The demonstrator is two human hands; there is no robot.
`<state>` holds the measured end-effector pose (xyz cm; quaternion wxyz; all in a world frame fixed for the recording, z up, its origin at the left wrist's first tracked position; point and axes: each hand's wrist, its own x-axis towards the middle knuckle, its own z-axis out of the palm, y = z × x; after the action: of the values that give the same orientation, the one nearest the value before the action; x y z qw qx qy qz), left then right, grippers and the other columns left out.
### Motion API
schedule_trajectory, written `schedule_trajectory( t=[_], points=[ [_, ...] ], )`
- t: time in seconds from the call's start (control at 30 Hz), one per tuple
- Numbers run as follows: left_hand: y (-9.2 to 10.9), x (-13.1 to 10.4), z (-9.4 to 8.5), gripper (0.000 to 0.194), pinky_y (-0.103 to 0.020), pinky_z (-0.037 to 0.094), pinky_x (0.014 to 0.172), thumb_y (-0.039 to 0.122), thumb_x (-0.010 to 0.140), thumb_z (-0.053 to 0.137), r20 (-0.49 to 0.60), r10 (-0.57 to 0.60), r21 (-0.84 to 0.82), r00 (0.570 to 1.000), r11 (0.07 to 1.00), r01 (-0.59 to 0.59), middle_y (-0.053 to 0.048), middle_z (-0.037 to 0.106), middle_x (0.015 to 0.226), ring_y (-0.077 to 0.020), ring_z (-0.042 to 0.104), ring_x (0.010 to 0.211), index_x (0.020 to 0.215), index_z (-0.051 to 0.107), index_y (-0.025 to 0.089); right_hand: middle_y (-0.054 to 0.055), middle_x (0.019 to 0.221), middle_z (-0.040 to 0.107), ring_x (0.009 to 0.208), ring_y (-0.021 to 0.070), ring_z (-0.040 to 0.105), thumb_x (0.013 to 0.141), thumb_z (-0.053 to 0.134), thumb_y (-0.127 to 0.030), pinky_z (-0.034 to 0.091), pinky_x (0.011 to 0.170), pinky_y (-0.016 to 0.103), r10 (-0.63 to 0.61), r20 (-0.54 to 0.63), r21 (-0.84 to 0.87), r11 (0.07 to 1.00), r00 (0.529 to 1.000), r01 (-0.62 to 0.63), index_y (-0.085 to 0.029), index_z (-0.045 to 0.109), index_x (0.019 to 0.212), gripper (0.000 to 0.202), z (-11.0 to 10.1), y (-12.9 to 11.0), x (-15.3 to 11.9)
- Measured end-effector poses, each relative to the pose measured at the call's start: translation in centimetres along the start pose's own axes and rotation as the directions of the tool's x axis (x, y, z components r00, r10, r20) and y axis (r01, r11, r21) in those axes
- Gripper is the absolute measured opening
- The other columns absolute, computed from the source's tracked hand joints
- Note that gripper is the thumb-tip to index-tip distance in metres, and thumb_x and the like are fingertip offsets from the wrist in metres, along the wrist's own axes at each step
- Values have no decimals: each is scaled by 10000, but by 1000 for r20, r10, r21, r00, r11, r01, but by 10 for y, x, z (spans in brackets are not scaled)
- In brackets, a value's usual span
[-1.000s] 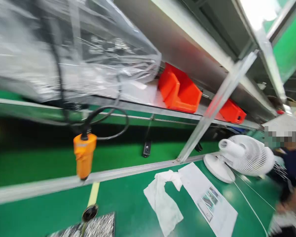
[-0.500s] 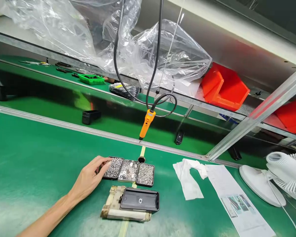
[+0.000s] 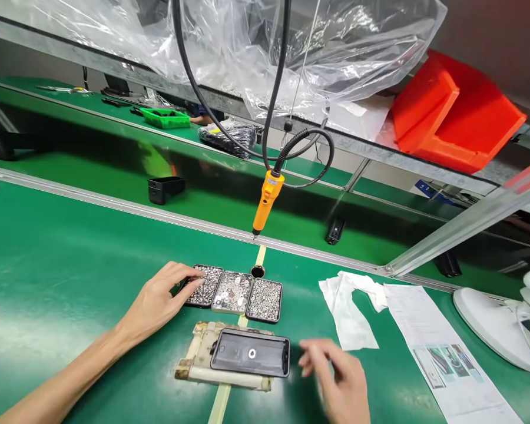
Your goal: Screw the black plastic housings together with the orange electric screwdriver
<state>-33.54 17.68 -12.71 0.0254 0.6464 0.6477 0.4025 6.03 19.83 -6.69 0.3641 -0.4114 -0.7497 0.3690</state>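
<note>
My left hand [image 3: 161,294] reaches over the left black tray of small metal parts [image 3: 208,285], its thumb and forefinger drawn close together at the parts. Whatever is between those fingertips is too small to make out. To the right, my right hand [image 3: 338,377] is blurred, fingers curled, just off the right end of a black rectangular housing [image 3: 234,353]. A small ring-shaped metal part [image 3: 252,353] lies inside that housing, which rests on a pale taped block [image 3: 194,362]. Beside the left tray are a tray of washers [image 3: 232,292] and a tray of small metal pieces [image 3: 264,299].
An orange electric screwdriver [image 3: 267,203] hangs from a cable above the trays. A round black-topped piece [image 3: 258,271] sits behind them. White cloth [image 3: 351,312], a printed sheet [image 3: 424,330] and a white fan base [image 3: 490,330] lie rightward. Above is a shelf with a red bin [image 3: 454,118].
My right hand has come into view from the lower right, near the housing. My left hand stays at the left tray, its thumb and forefinger still close together. The camera view has shifted.
</note>
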Motion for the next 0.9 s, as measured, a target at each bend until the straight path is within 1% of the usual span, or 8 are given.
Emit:
schedule_trajectory(
  t=[0.1,0.2,0.43,0.53,0.67,0.8,0.83,0.9],
  points=[
    [-8,6,-5,434,-406,461,961,611,998,581,103,28,92,994,995,-37,-60,730,1073,-284,587,1077,1118,762,235,28,681,684,584,138,632,985,612,-608,540,602,240,177,-208,153,977,962,-146,-184,777,934,458,5,24,38],
    [-19,7,-1,525,-437,437,883,672,975,549,151,17,167,988,985,-42,-90,700,1001,-317,553,1000,1100,774,215,25,678,660,566,120,579,960,615,-657,492,581,228,270,-206,180,955,940,-235,-159,766,977,520,11,42,46],
    [-27,-5,14,374,-356,450,866,528,1047,517,99,48,140,994,988,-61,-20,720,979,-247,578,957,929,755,265,13,677,624,558,117,527,921,608,-735,427,573,244,379,-186,175,921,907,-349,-141,742,1021,617,16,60,37],
    [-25,-7,17,330,-315,466,882,546,1022,574,-11,82,67,997,994,-81,4,721,1011,-220,605,975,931,788,312,26,742,653,634,134,572,943,587,-716,455,647,264,321,-122,132,943,939,-306,-158,743,996,582,19,44,61],
    [-19,-8,21,275,-263,484,927,494,1034,581,-79,56,-86,995,994,-63,16,739,1037,-188,650,1007,1011,786,312,70,1021,731,968,205,665,982,619,-566,500,886,330,51,-28,48,998,998,-49,-209,715,1193,426,38,-5,128],
    [-18,-9,26,278,-205,511,930,478,1041,565,-121,35,-145,992,988,-53,19,759,1027,-158,698,978,1076,775,300,104,1447,619,1302,244,585,914,718,-529,466,1076,386,-74,-59,107,991,996,80,-251,484,1510,698,75,-49,216],
    [-18,-9,26,275,-188,516,926,475,1040,563,-128,30,-150,991,987,-50,23,761,1030,-149,706,977,1087,774,305,91,1463,609,1321,237,574,894,742,-519,453,1108,383,-100,-64,137,985,993,108,-262,460,1520,733,84,-56,235],
    [-19,-8,26,275,-158,536,874,486,1028,568,-157,-11,-168,987,986,-15,26,765,1024,-134,722,941,1094,761,302,53,1280,691,1161,213,640,894,729,-498,491,1035,362,-143,-68,191,969,987,154,-253,546,1411,601,97,-67,262]
  ],
)
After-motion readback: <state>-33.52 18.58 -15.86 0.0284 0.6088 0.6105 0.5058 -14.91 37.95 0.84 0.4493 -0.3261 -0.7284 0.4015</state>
